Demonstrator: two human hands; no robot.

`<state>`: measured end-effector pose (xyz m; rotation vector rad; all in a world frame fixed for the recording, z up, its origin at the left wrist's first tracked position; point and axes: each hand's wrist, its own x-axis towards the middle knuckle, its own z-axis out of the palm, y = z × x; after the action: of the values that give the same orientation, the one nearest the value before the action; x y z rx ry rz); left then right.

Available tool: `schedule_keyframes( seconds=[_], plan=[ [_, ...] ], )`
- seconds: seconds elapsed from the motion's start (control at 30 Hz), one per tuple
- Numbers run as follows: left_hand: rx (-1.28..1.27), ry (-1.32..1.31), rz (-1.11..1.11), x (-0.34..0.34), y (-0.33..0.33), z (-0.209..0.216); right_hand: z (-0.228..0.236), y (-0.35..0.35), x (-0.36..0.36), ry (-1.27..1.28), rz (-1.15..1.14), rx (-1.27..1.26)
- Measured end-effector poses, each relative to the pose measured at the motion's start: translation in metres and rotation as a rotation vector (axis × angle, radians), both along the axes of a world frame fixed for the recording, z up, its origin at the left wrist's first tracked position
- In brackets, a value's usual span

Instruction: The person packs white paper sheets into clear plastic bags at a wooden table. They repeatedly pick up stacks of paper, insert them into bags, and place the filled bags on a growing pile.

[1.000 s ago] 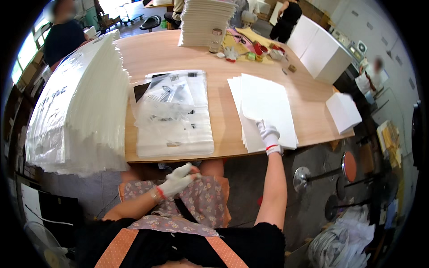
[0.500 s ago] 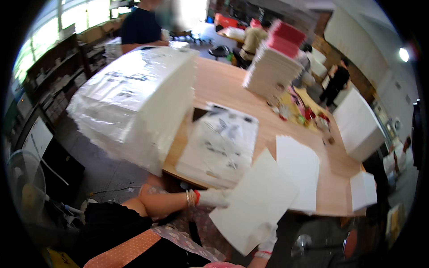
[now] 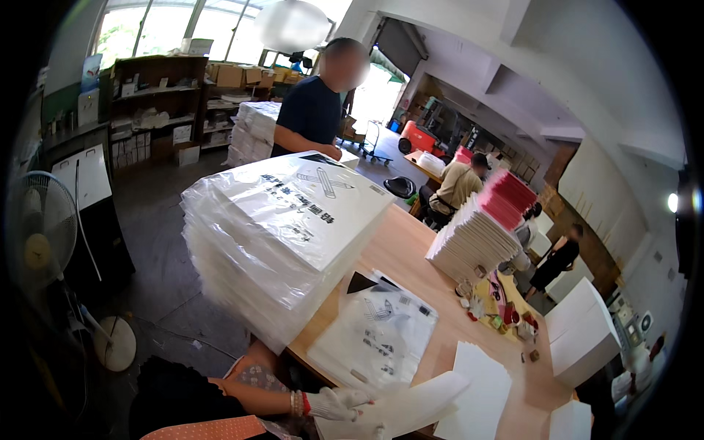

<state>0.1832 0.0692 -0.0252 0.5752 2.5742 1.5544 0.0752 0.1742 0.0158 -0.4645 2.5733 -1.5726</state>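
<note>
My left hand [image 3: 334,405], in a white knit glove, is at the lower edge over the left part of white paper sheets [image 3: 422,400]. Its fingers grip the paper, whose far end curves up off the table. A gloved fingertip shows on the paper at the bottom edge; I cannot tell whose hand it belongs to, and the rest of my right hand is out of view. Just beyond the paper lies a flat printed plastic bag [image 3: 381,334] with a crossed-pencil drawing. To its right, more white sheets [image 3: 477,392] lie slightly fanned.
A tall stack of filled plastic bags [image 3: 271,227] stands at the table's left. Farther back are a white-and-pink stack [image 3: 477,231], small items on a yellow cloth [image 3: 495,301] and a white block of paper [image 3: 583,334]. A person [image 3: 312,110] stands behind the bags; a fan [image 3: 40,227] is left.
My view has tilted up, so table and hands sit lower. The held paper has gone from a flat, broad face to a curved, edge-on one. My right hand has left the picture, except perhaps a fingertip.
</note>
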Motion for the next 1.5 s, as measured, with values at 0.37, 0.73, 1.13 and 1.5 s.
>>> schedule_keyframes(
  seconds=[0.37,0.73,1.13,1.5],
  plan=[
    [0.200,0.065,0.318,0.026,-0.060,0.011,-0.013,-0.017,-0.022,-0.007,-0.081,0.208],
    [0.000,0.657,0.703,-0.045,-0.088,0.082,-0.021,0.013,-0.003,-0.022,-0.115,0.164],
    [-0.002,-0.071,0.206,-0.132,-0.060,0.099,-0.073,0.071,0.099,-0.237,-0.380,-0.393],
    [0.430,-0.136,0.099,-0.113,-0.053,0.095,-0.089,0.097,0.125,-0.277,-0.466,-0.397]
  ],
)
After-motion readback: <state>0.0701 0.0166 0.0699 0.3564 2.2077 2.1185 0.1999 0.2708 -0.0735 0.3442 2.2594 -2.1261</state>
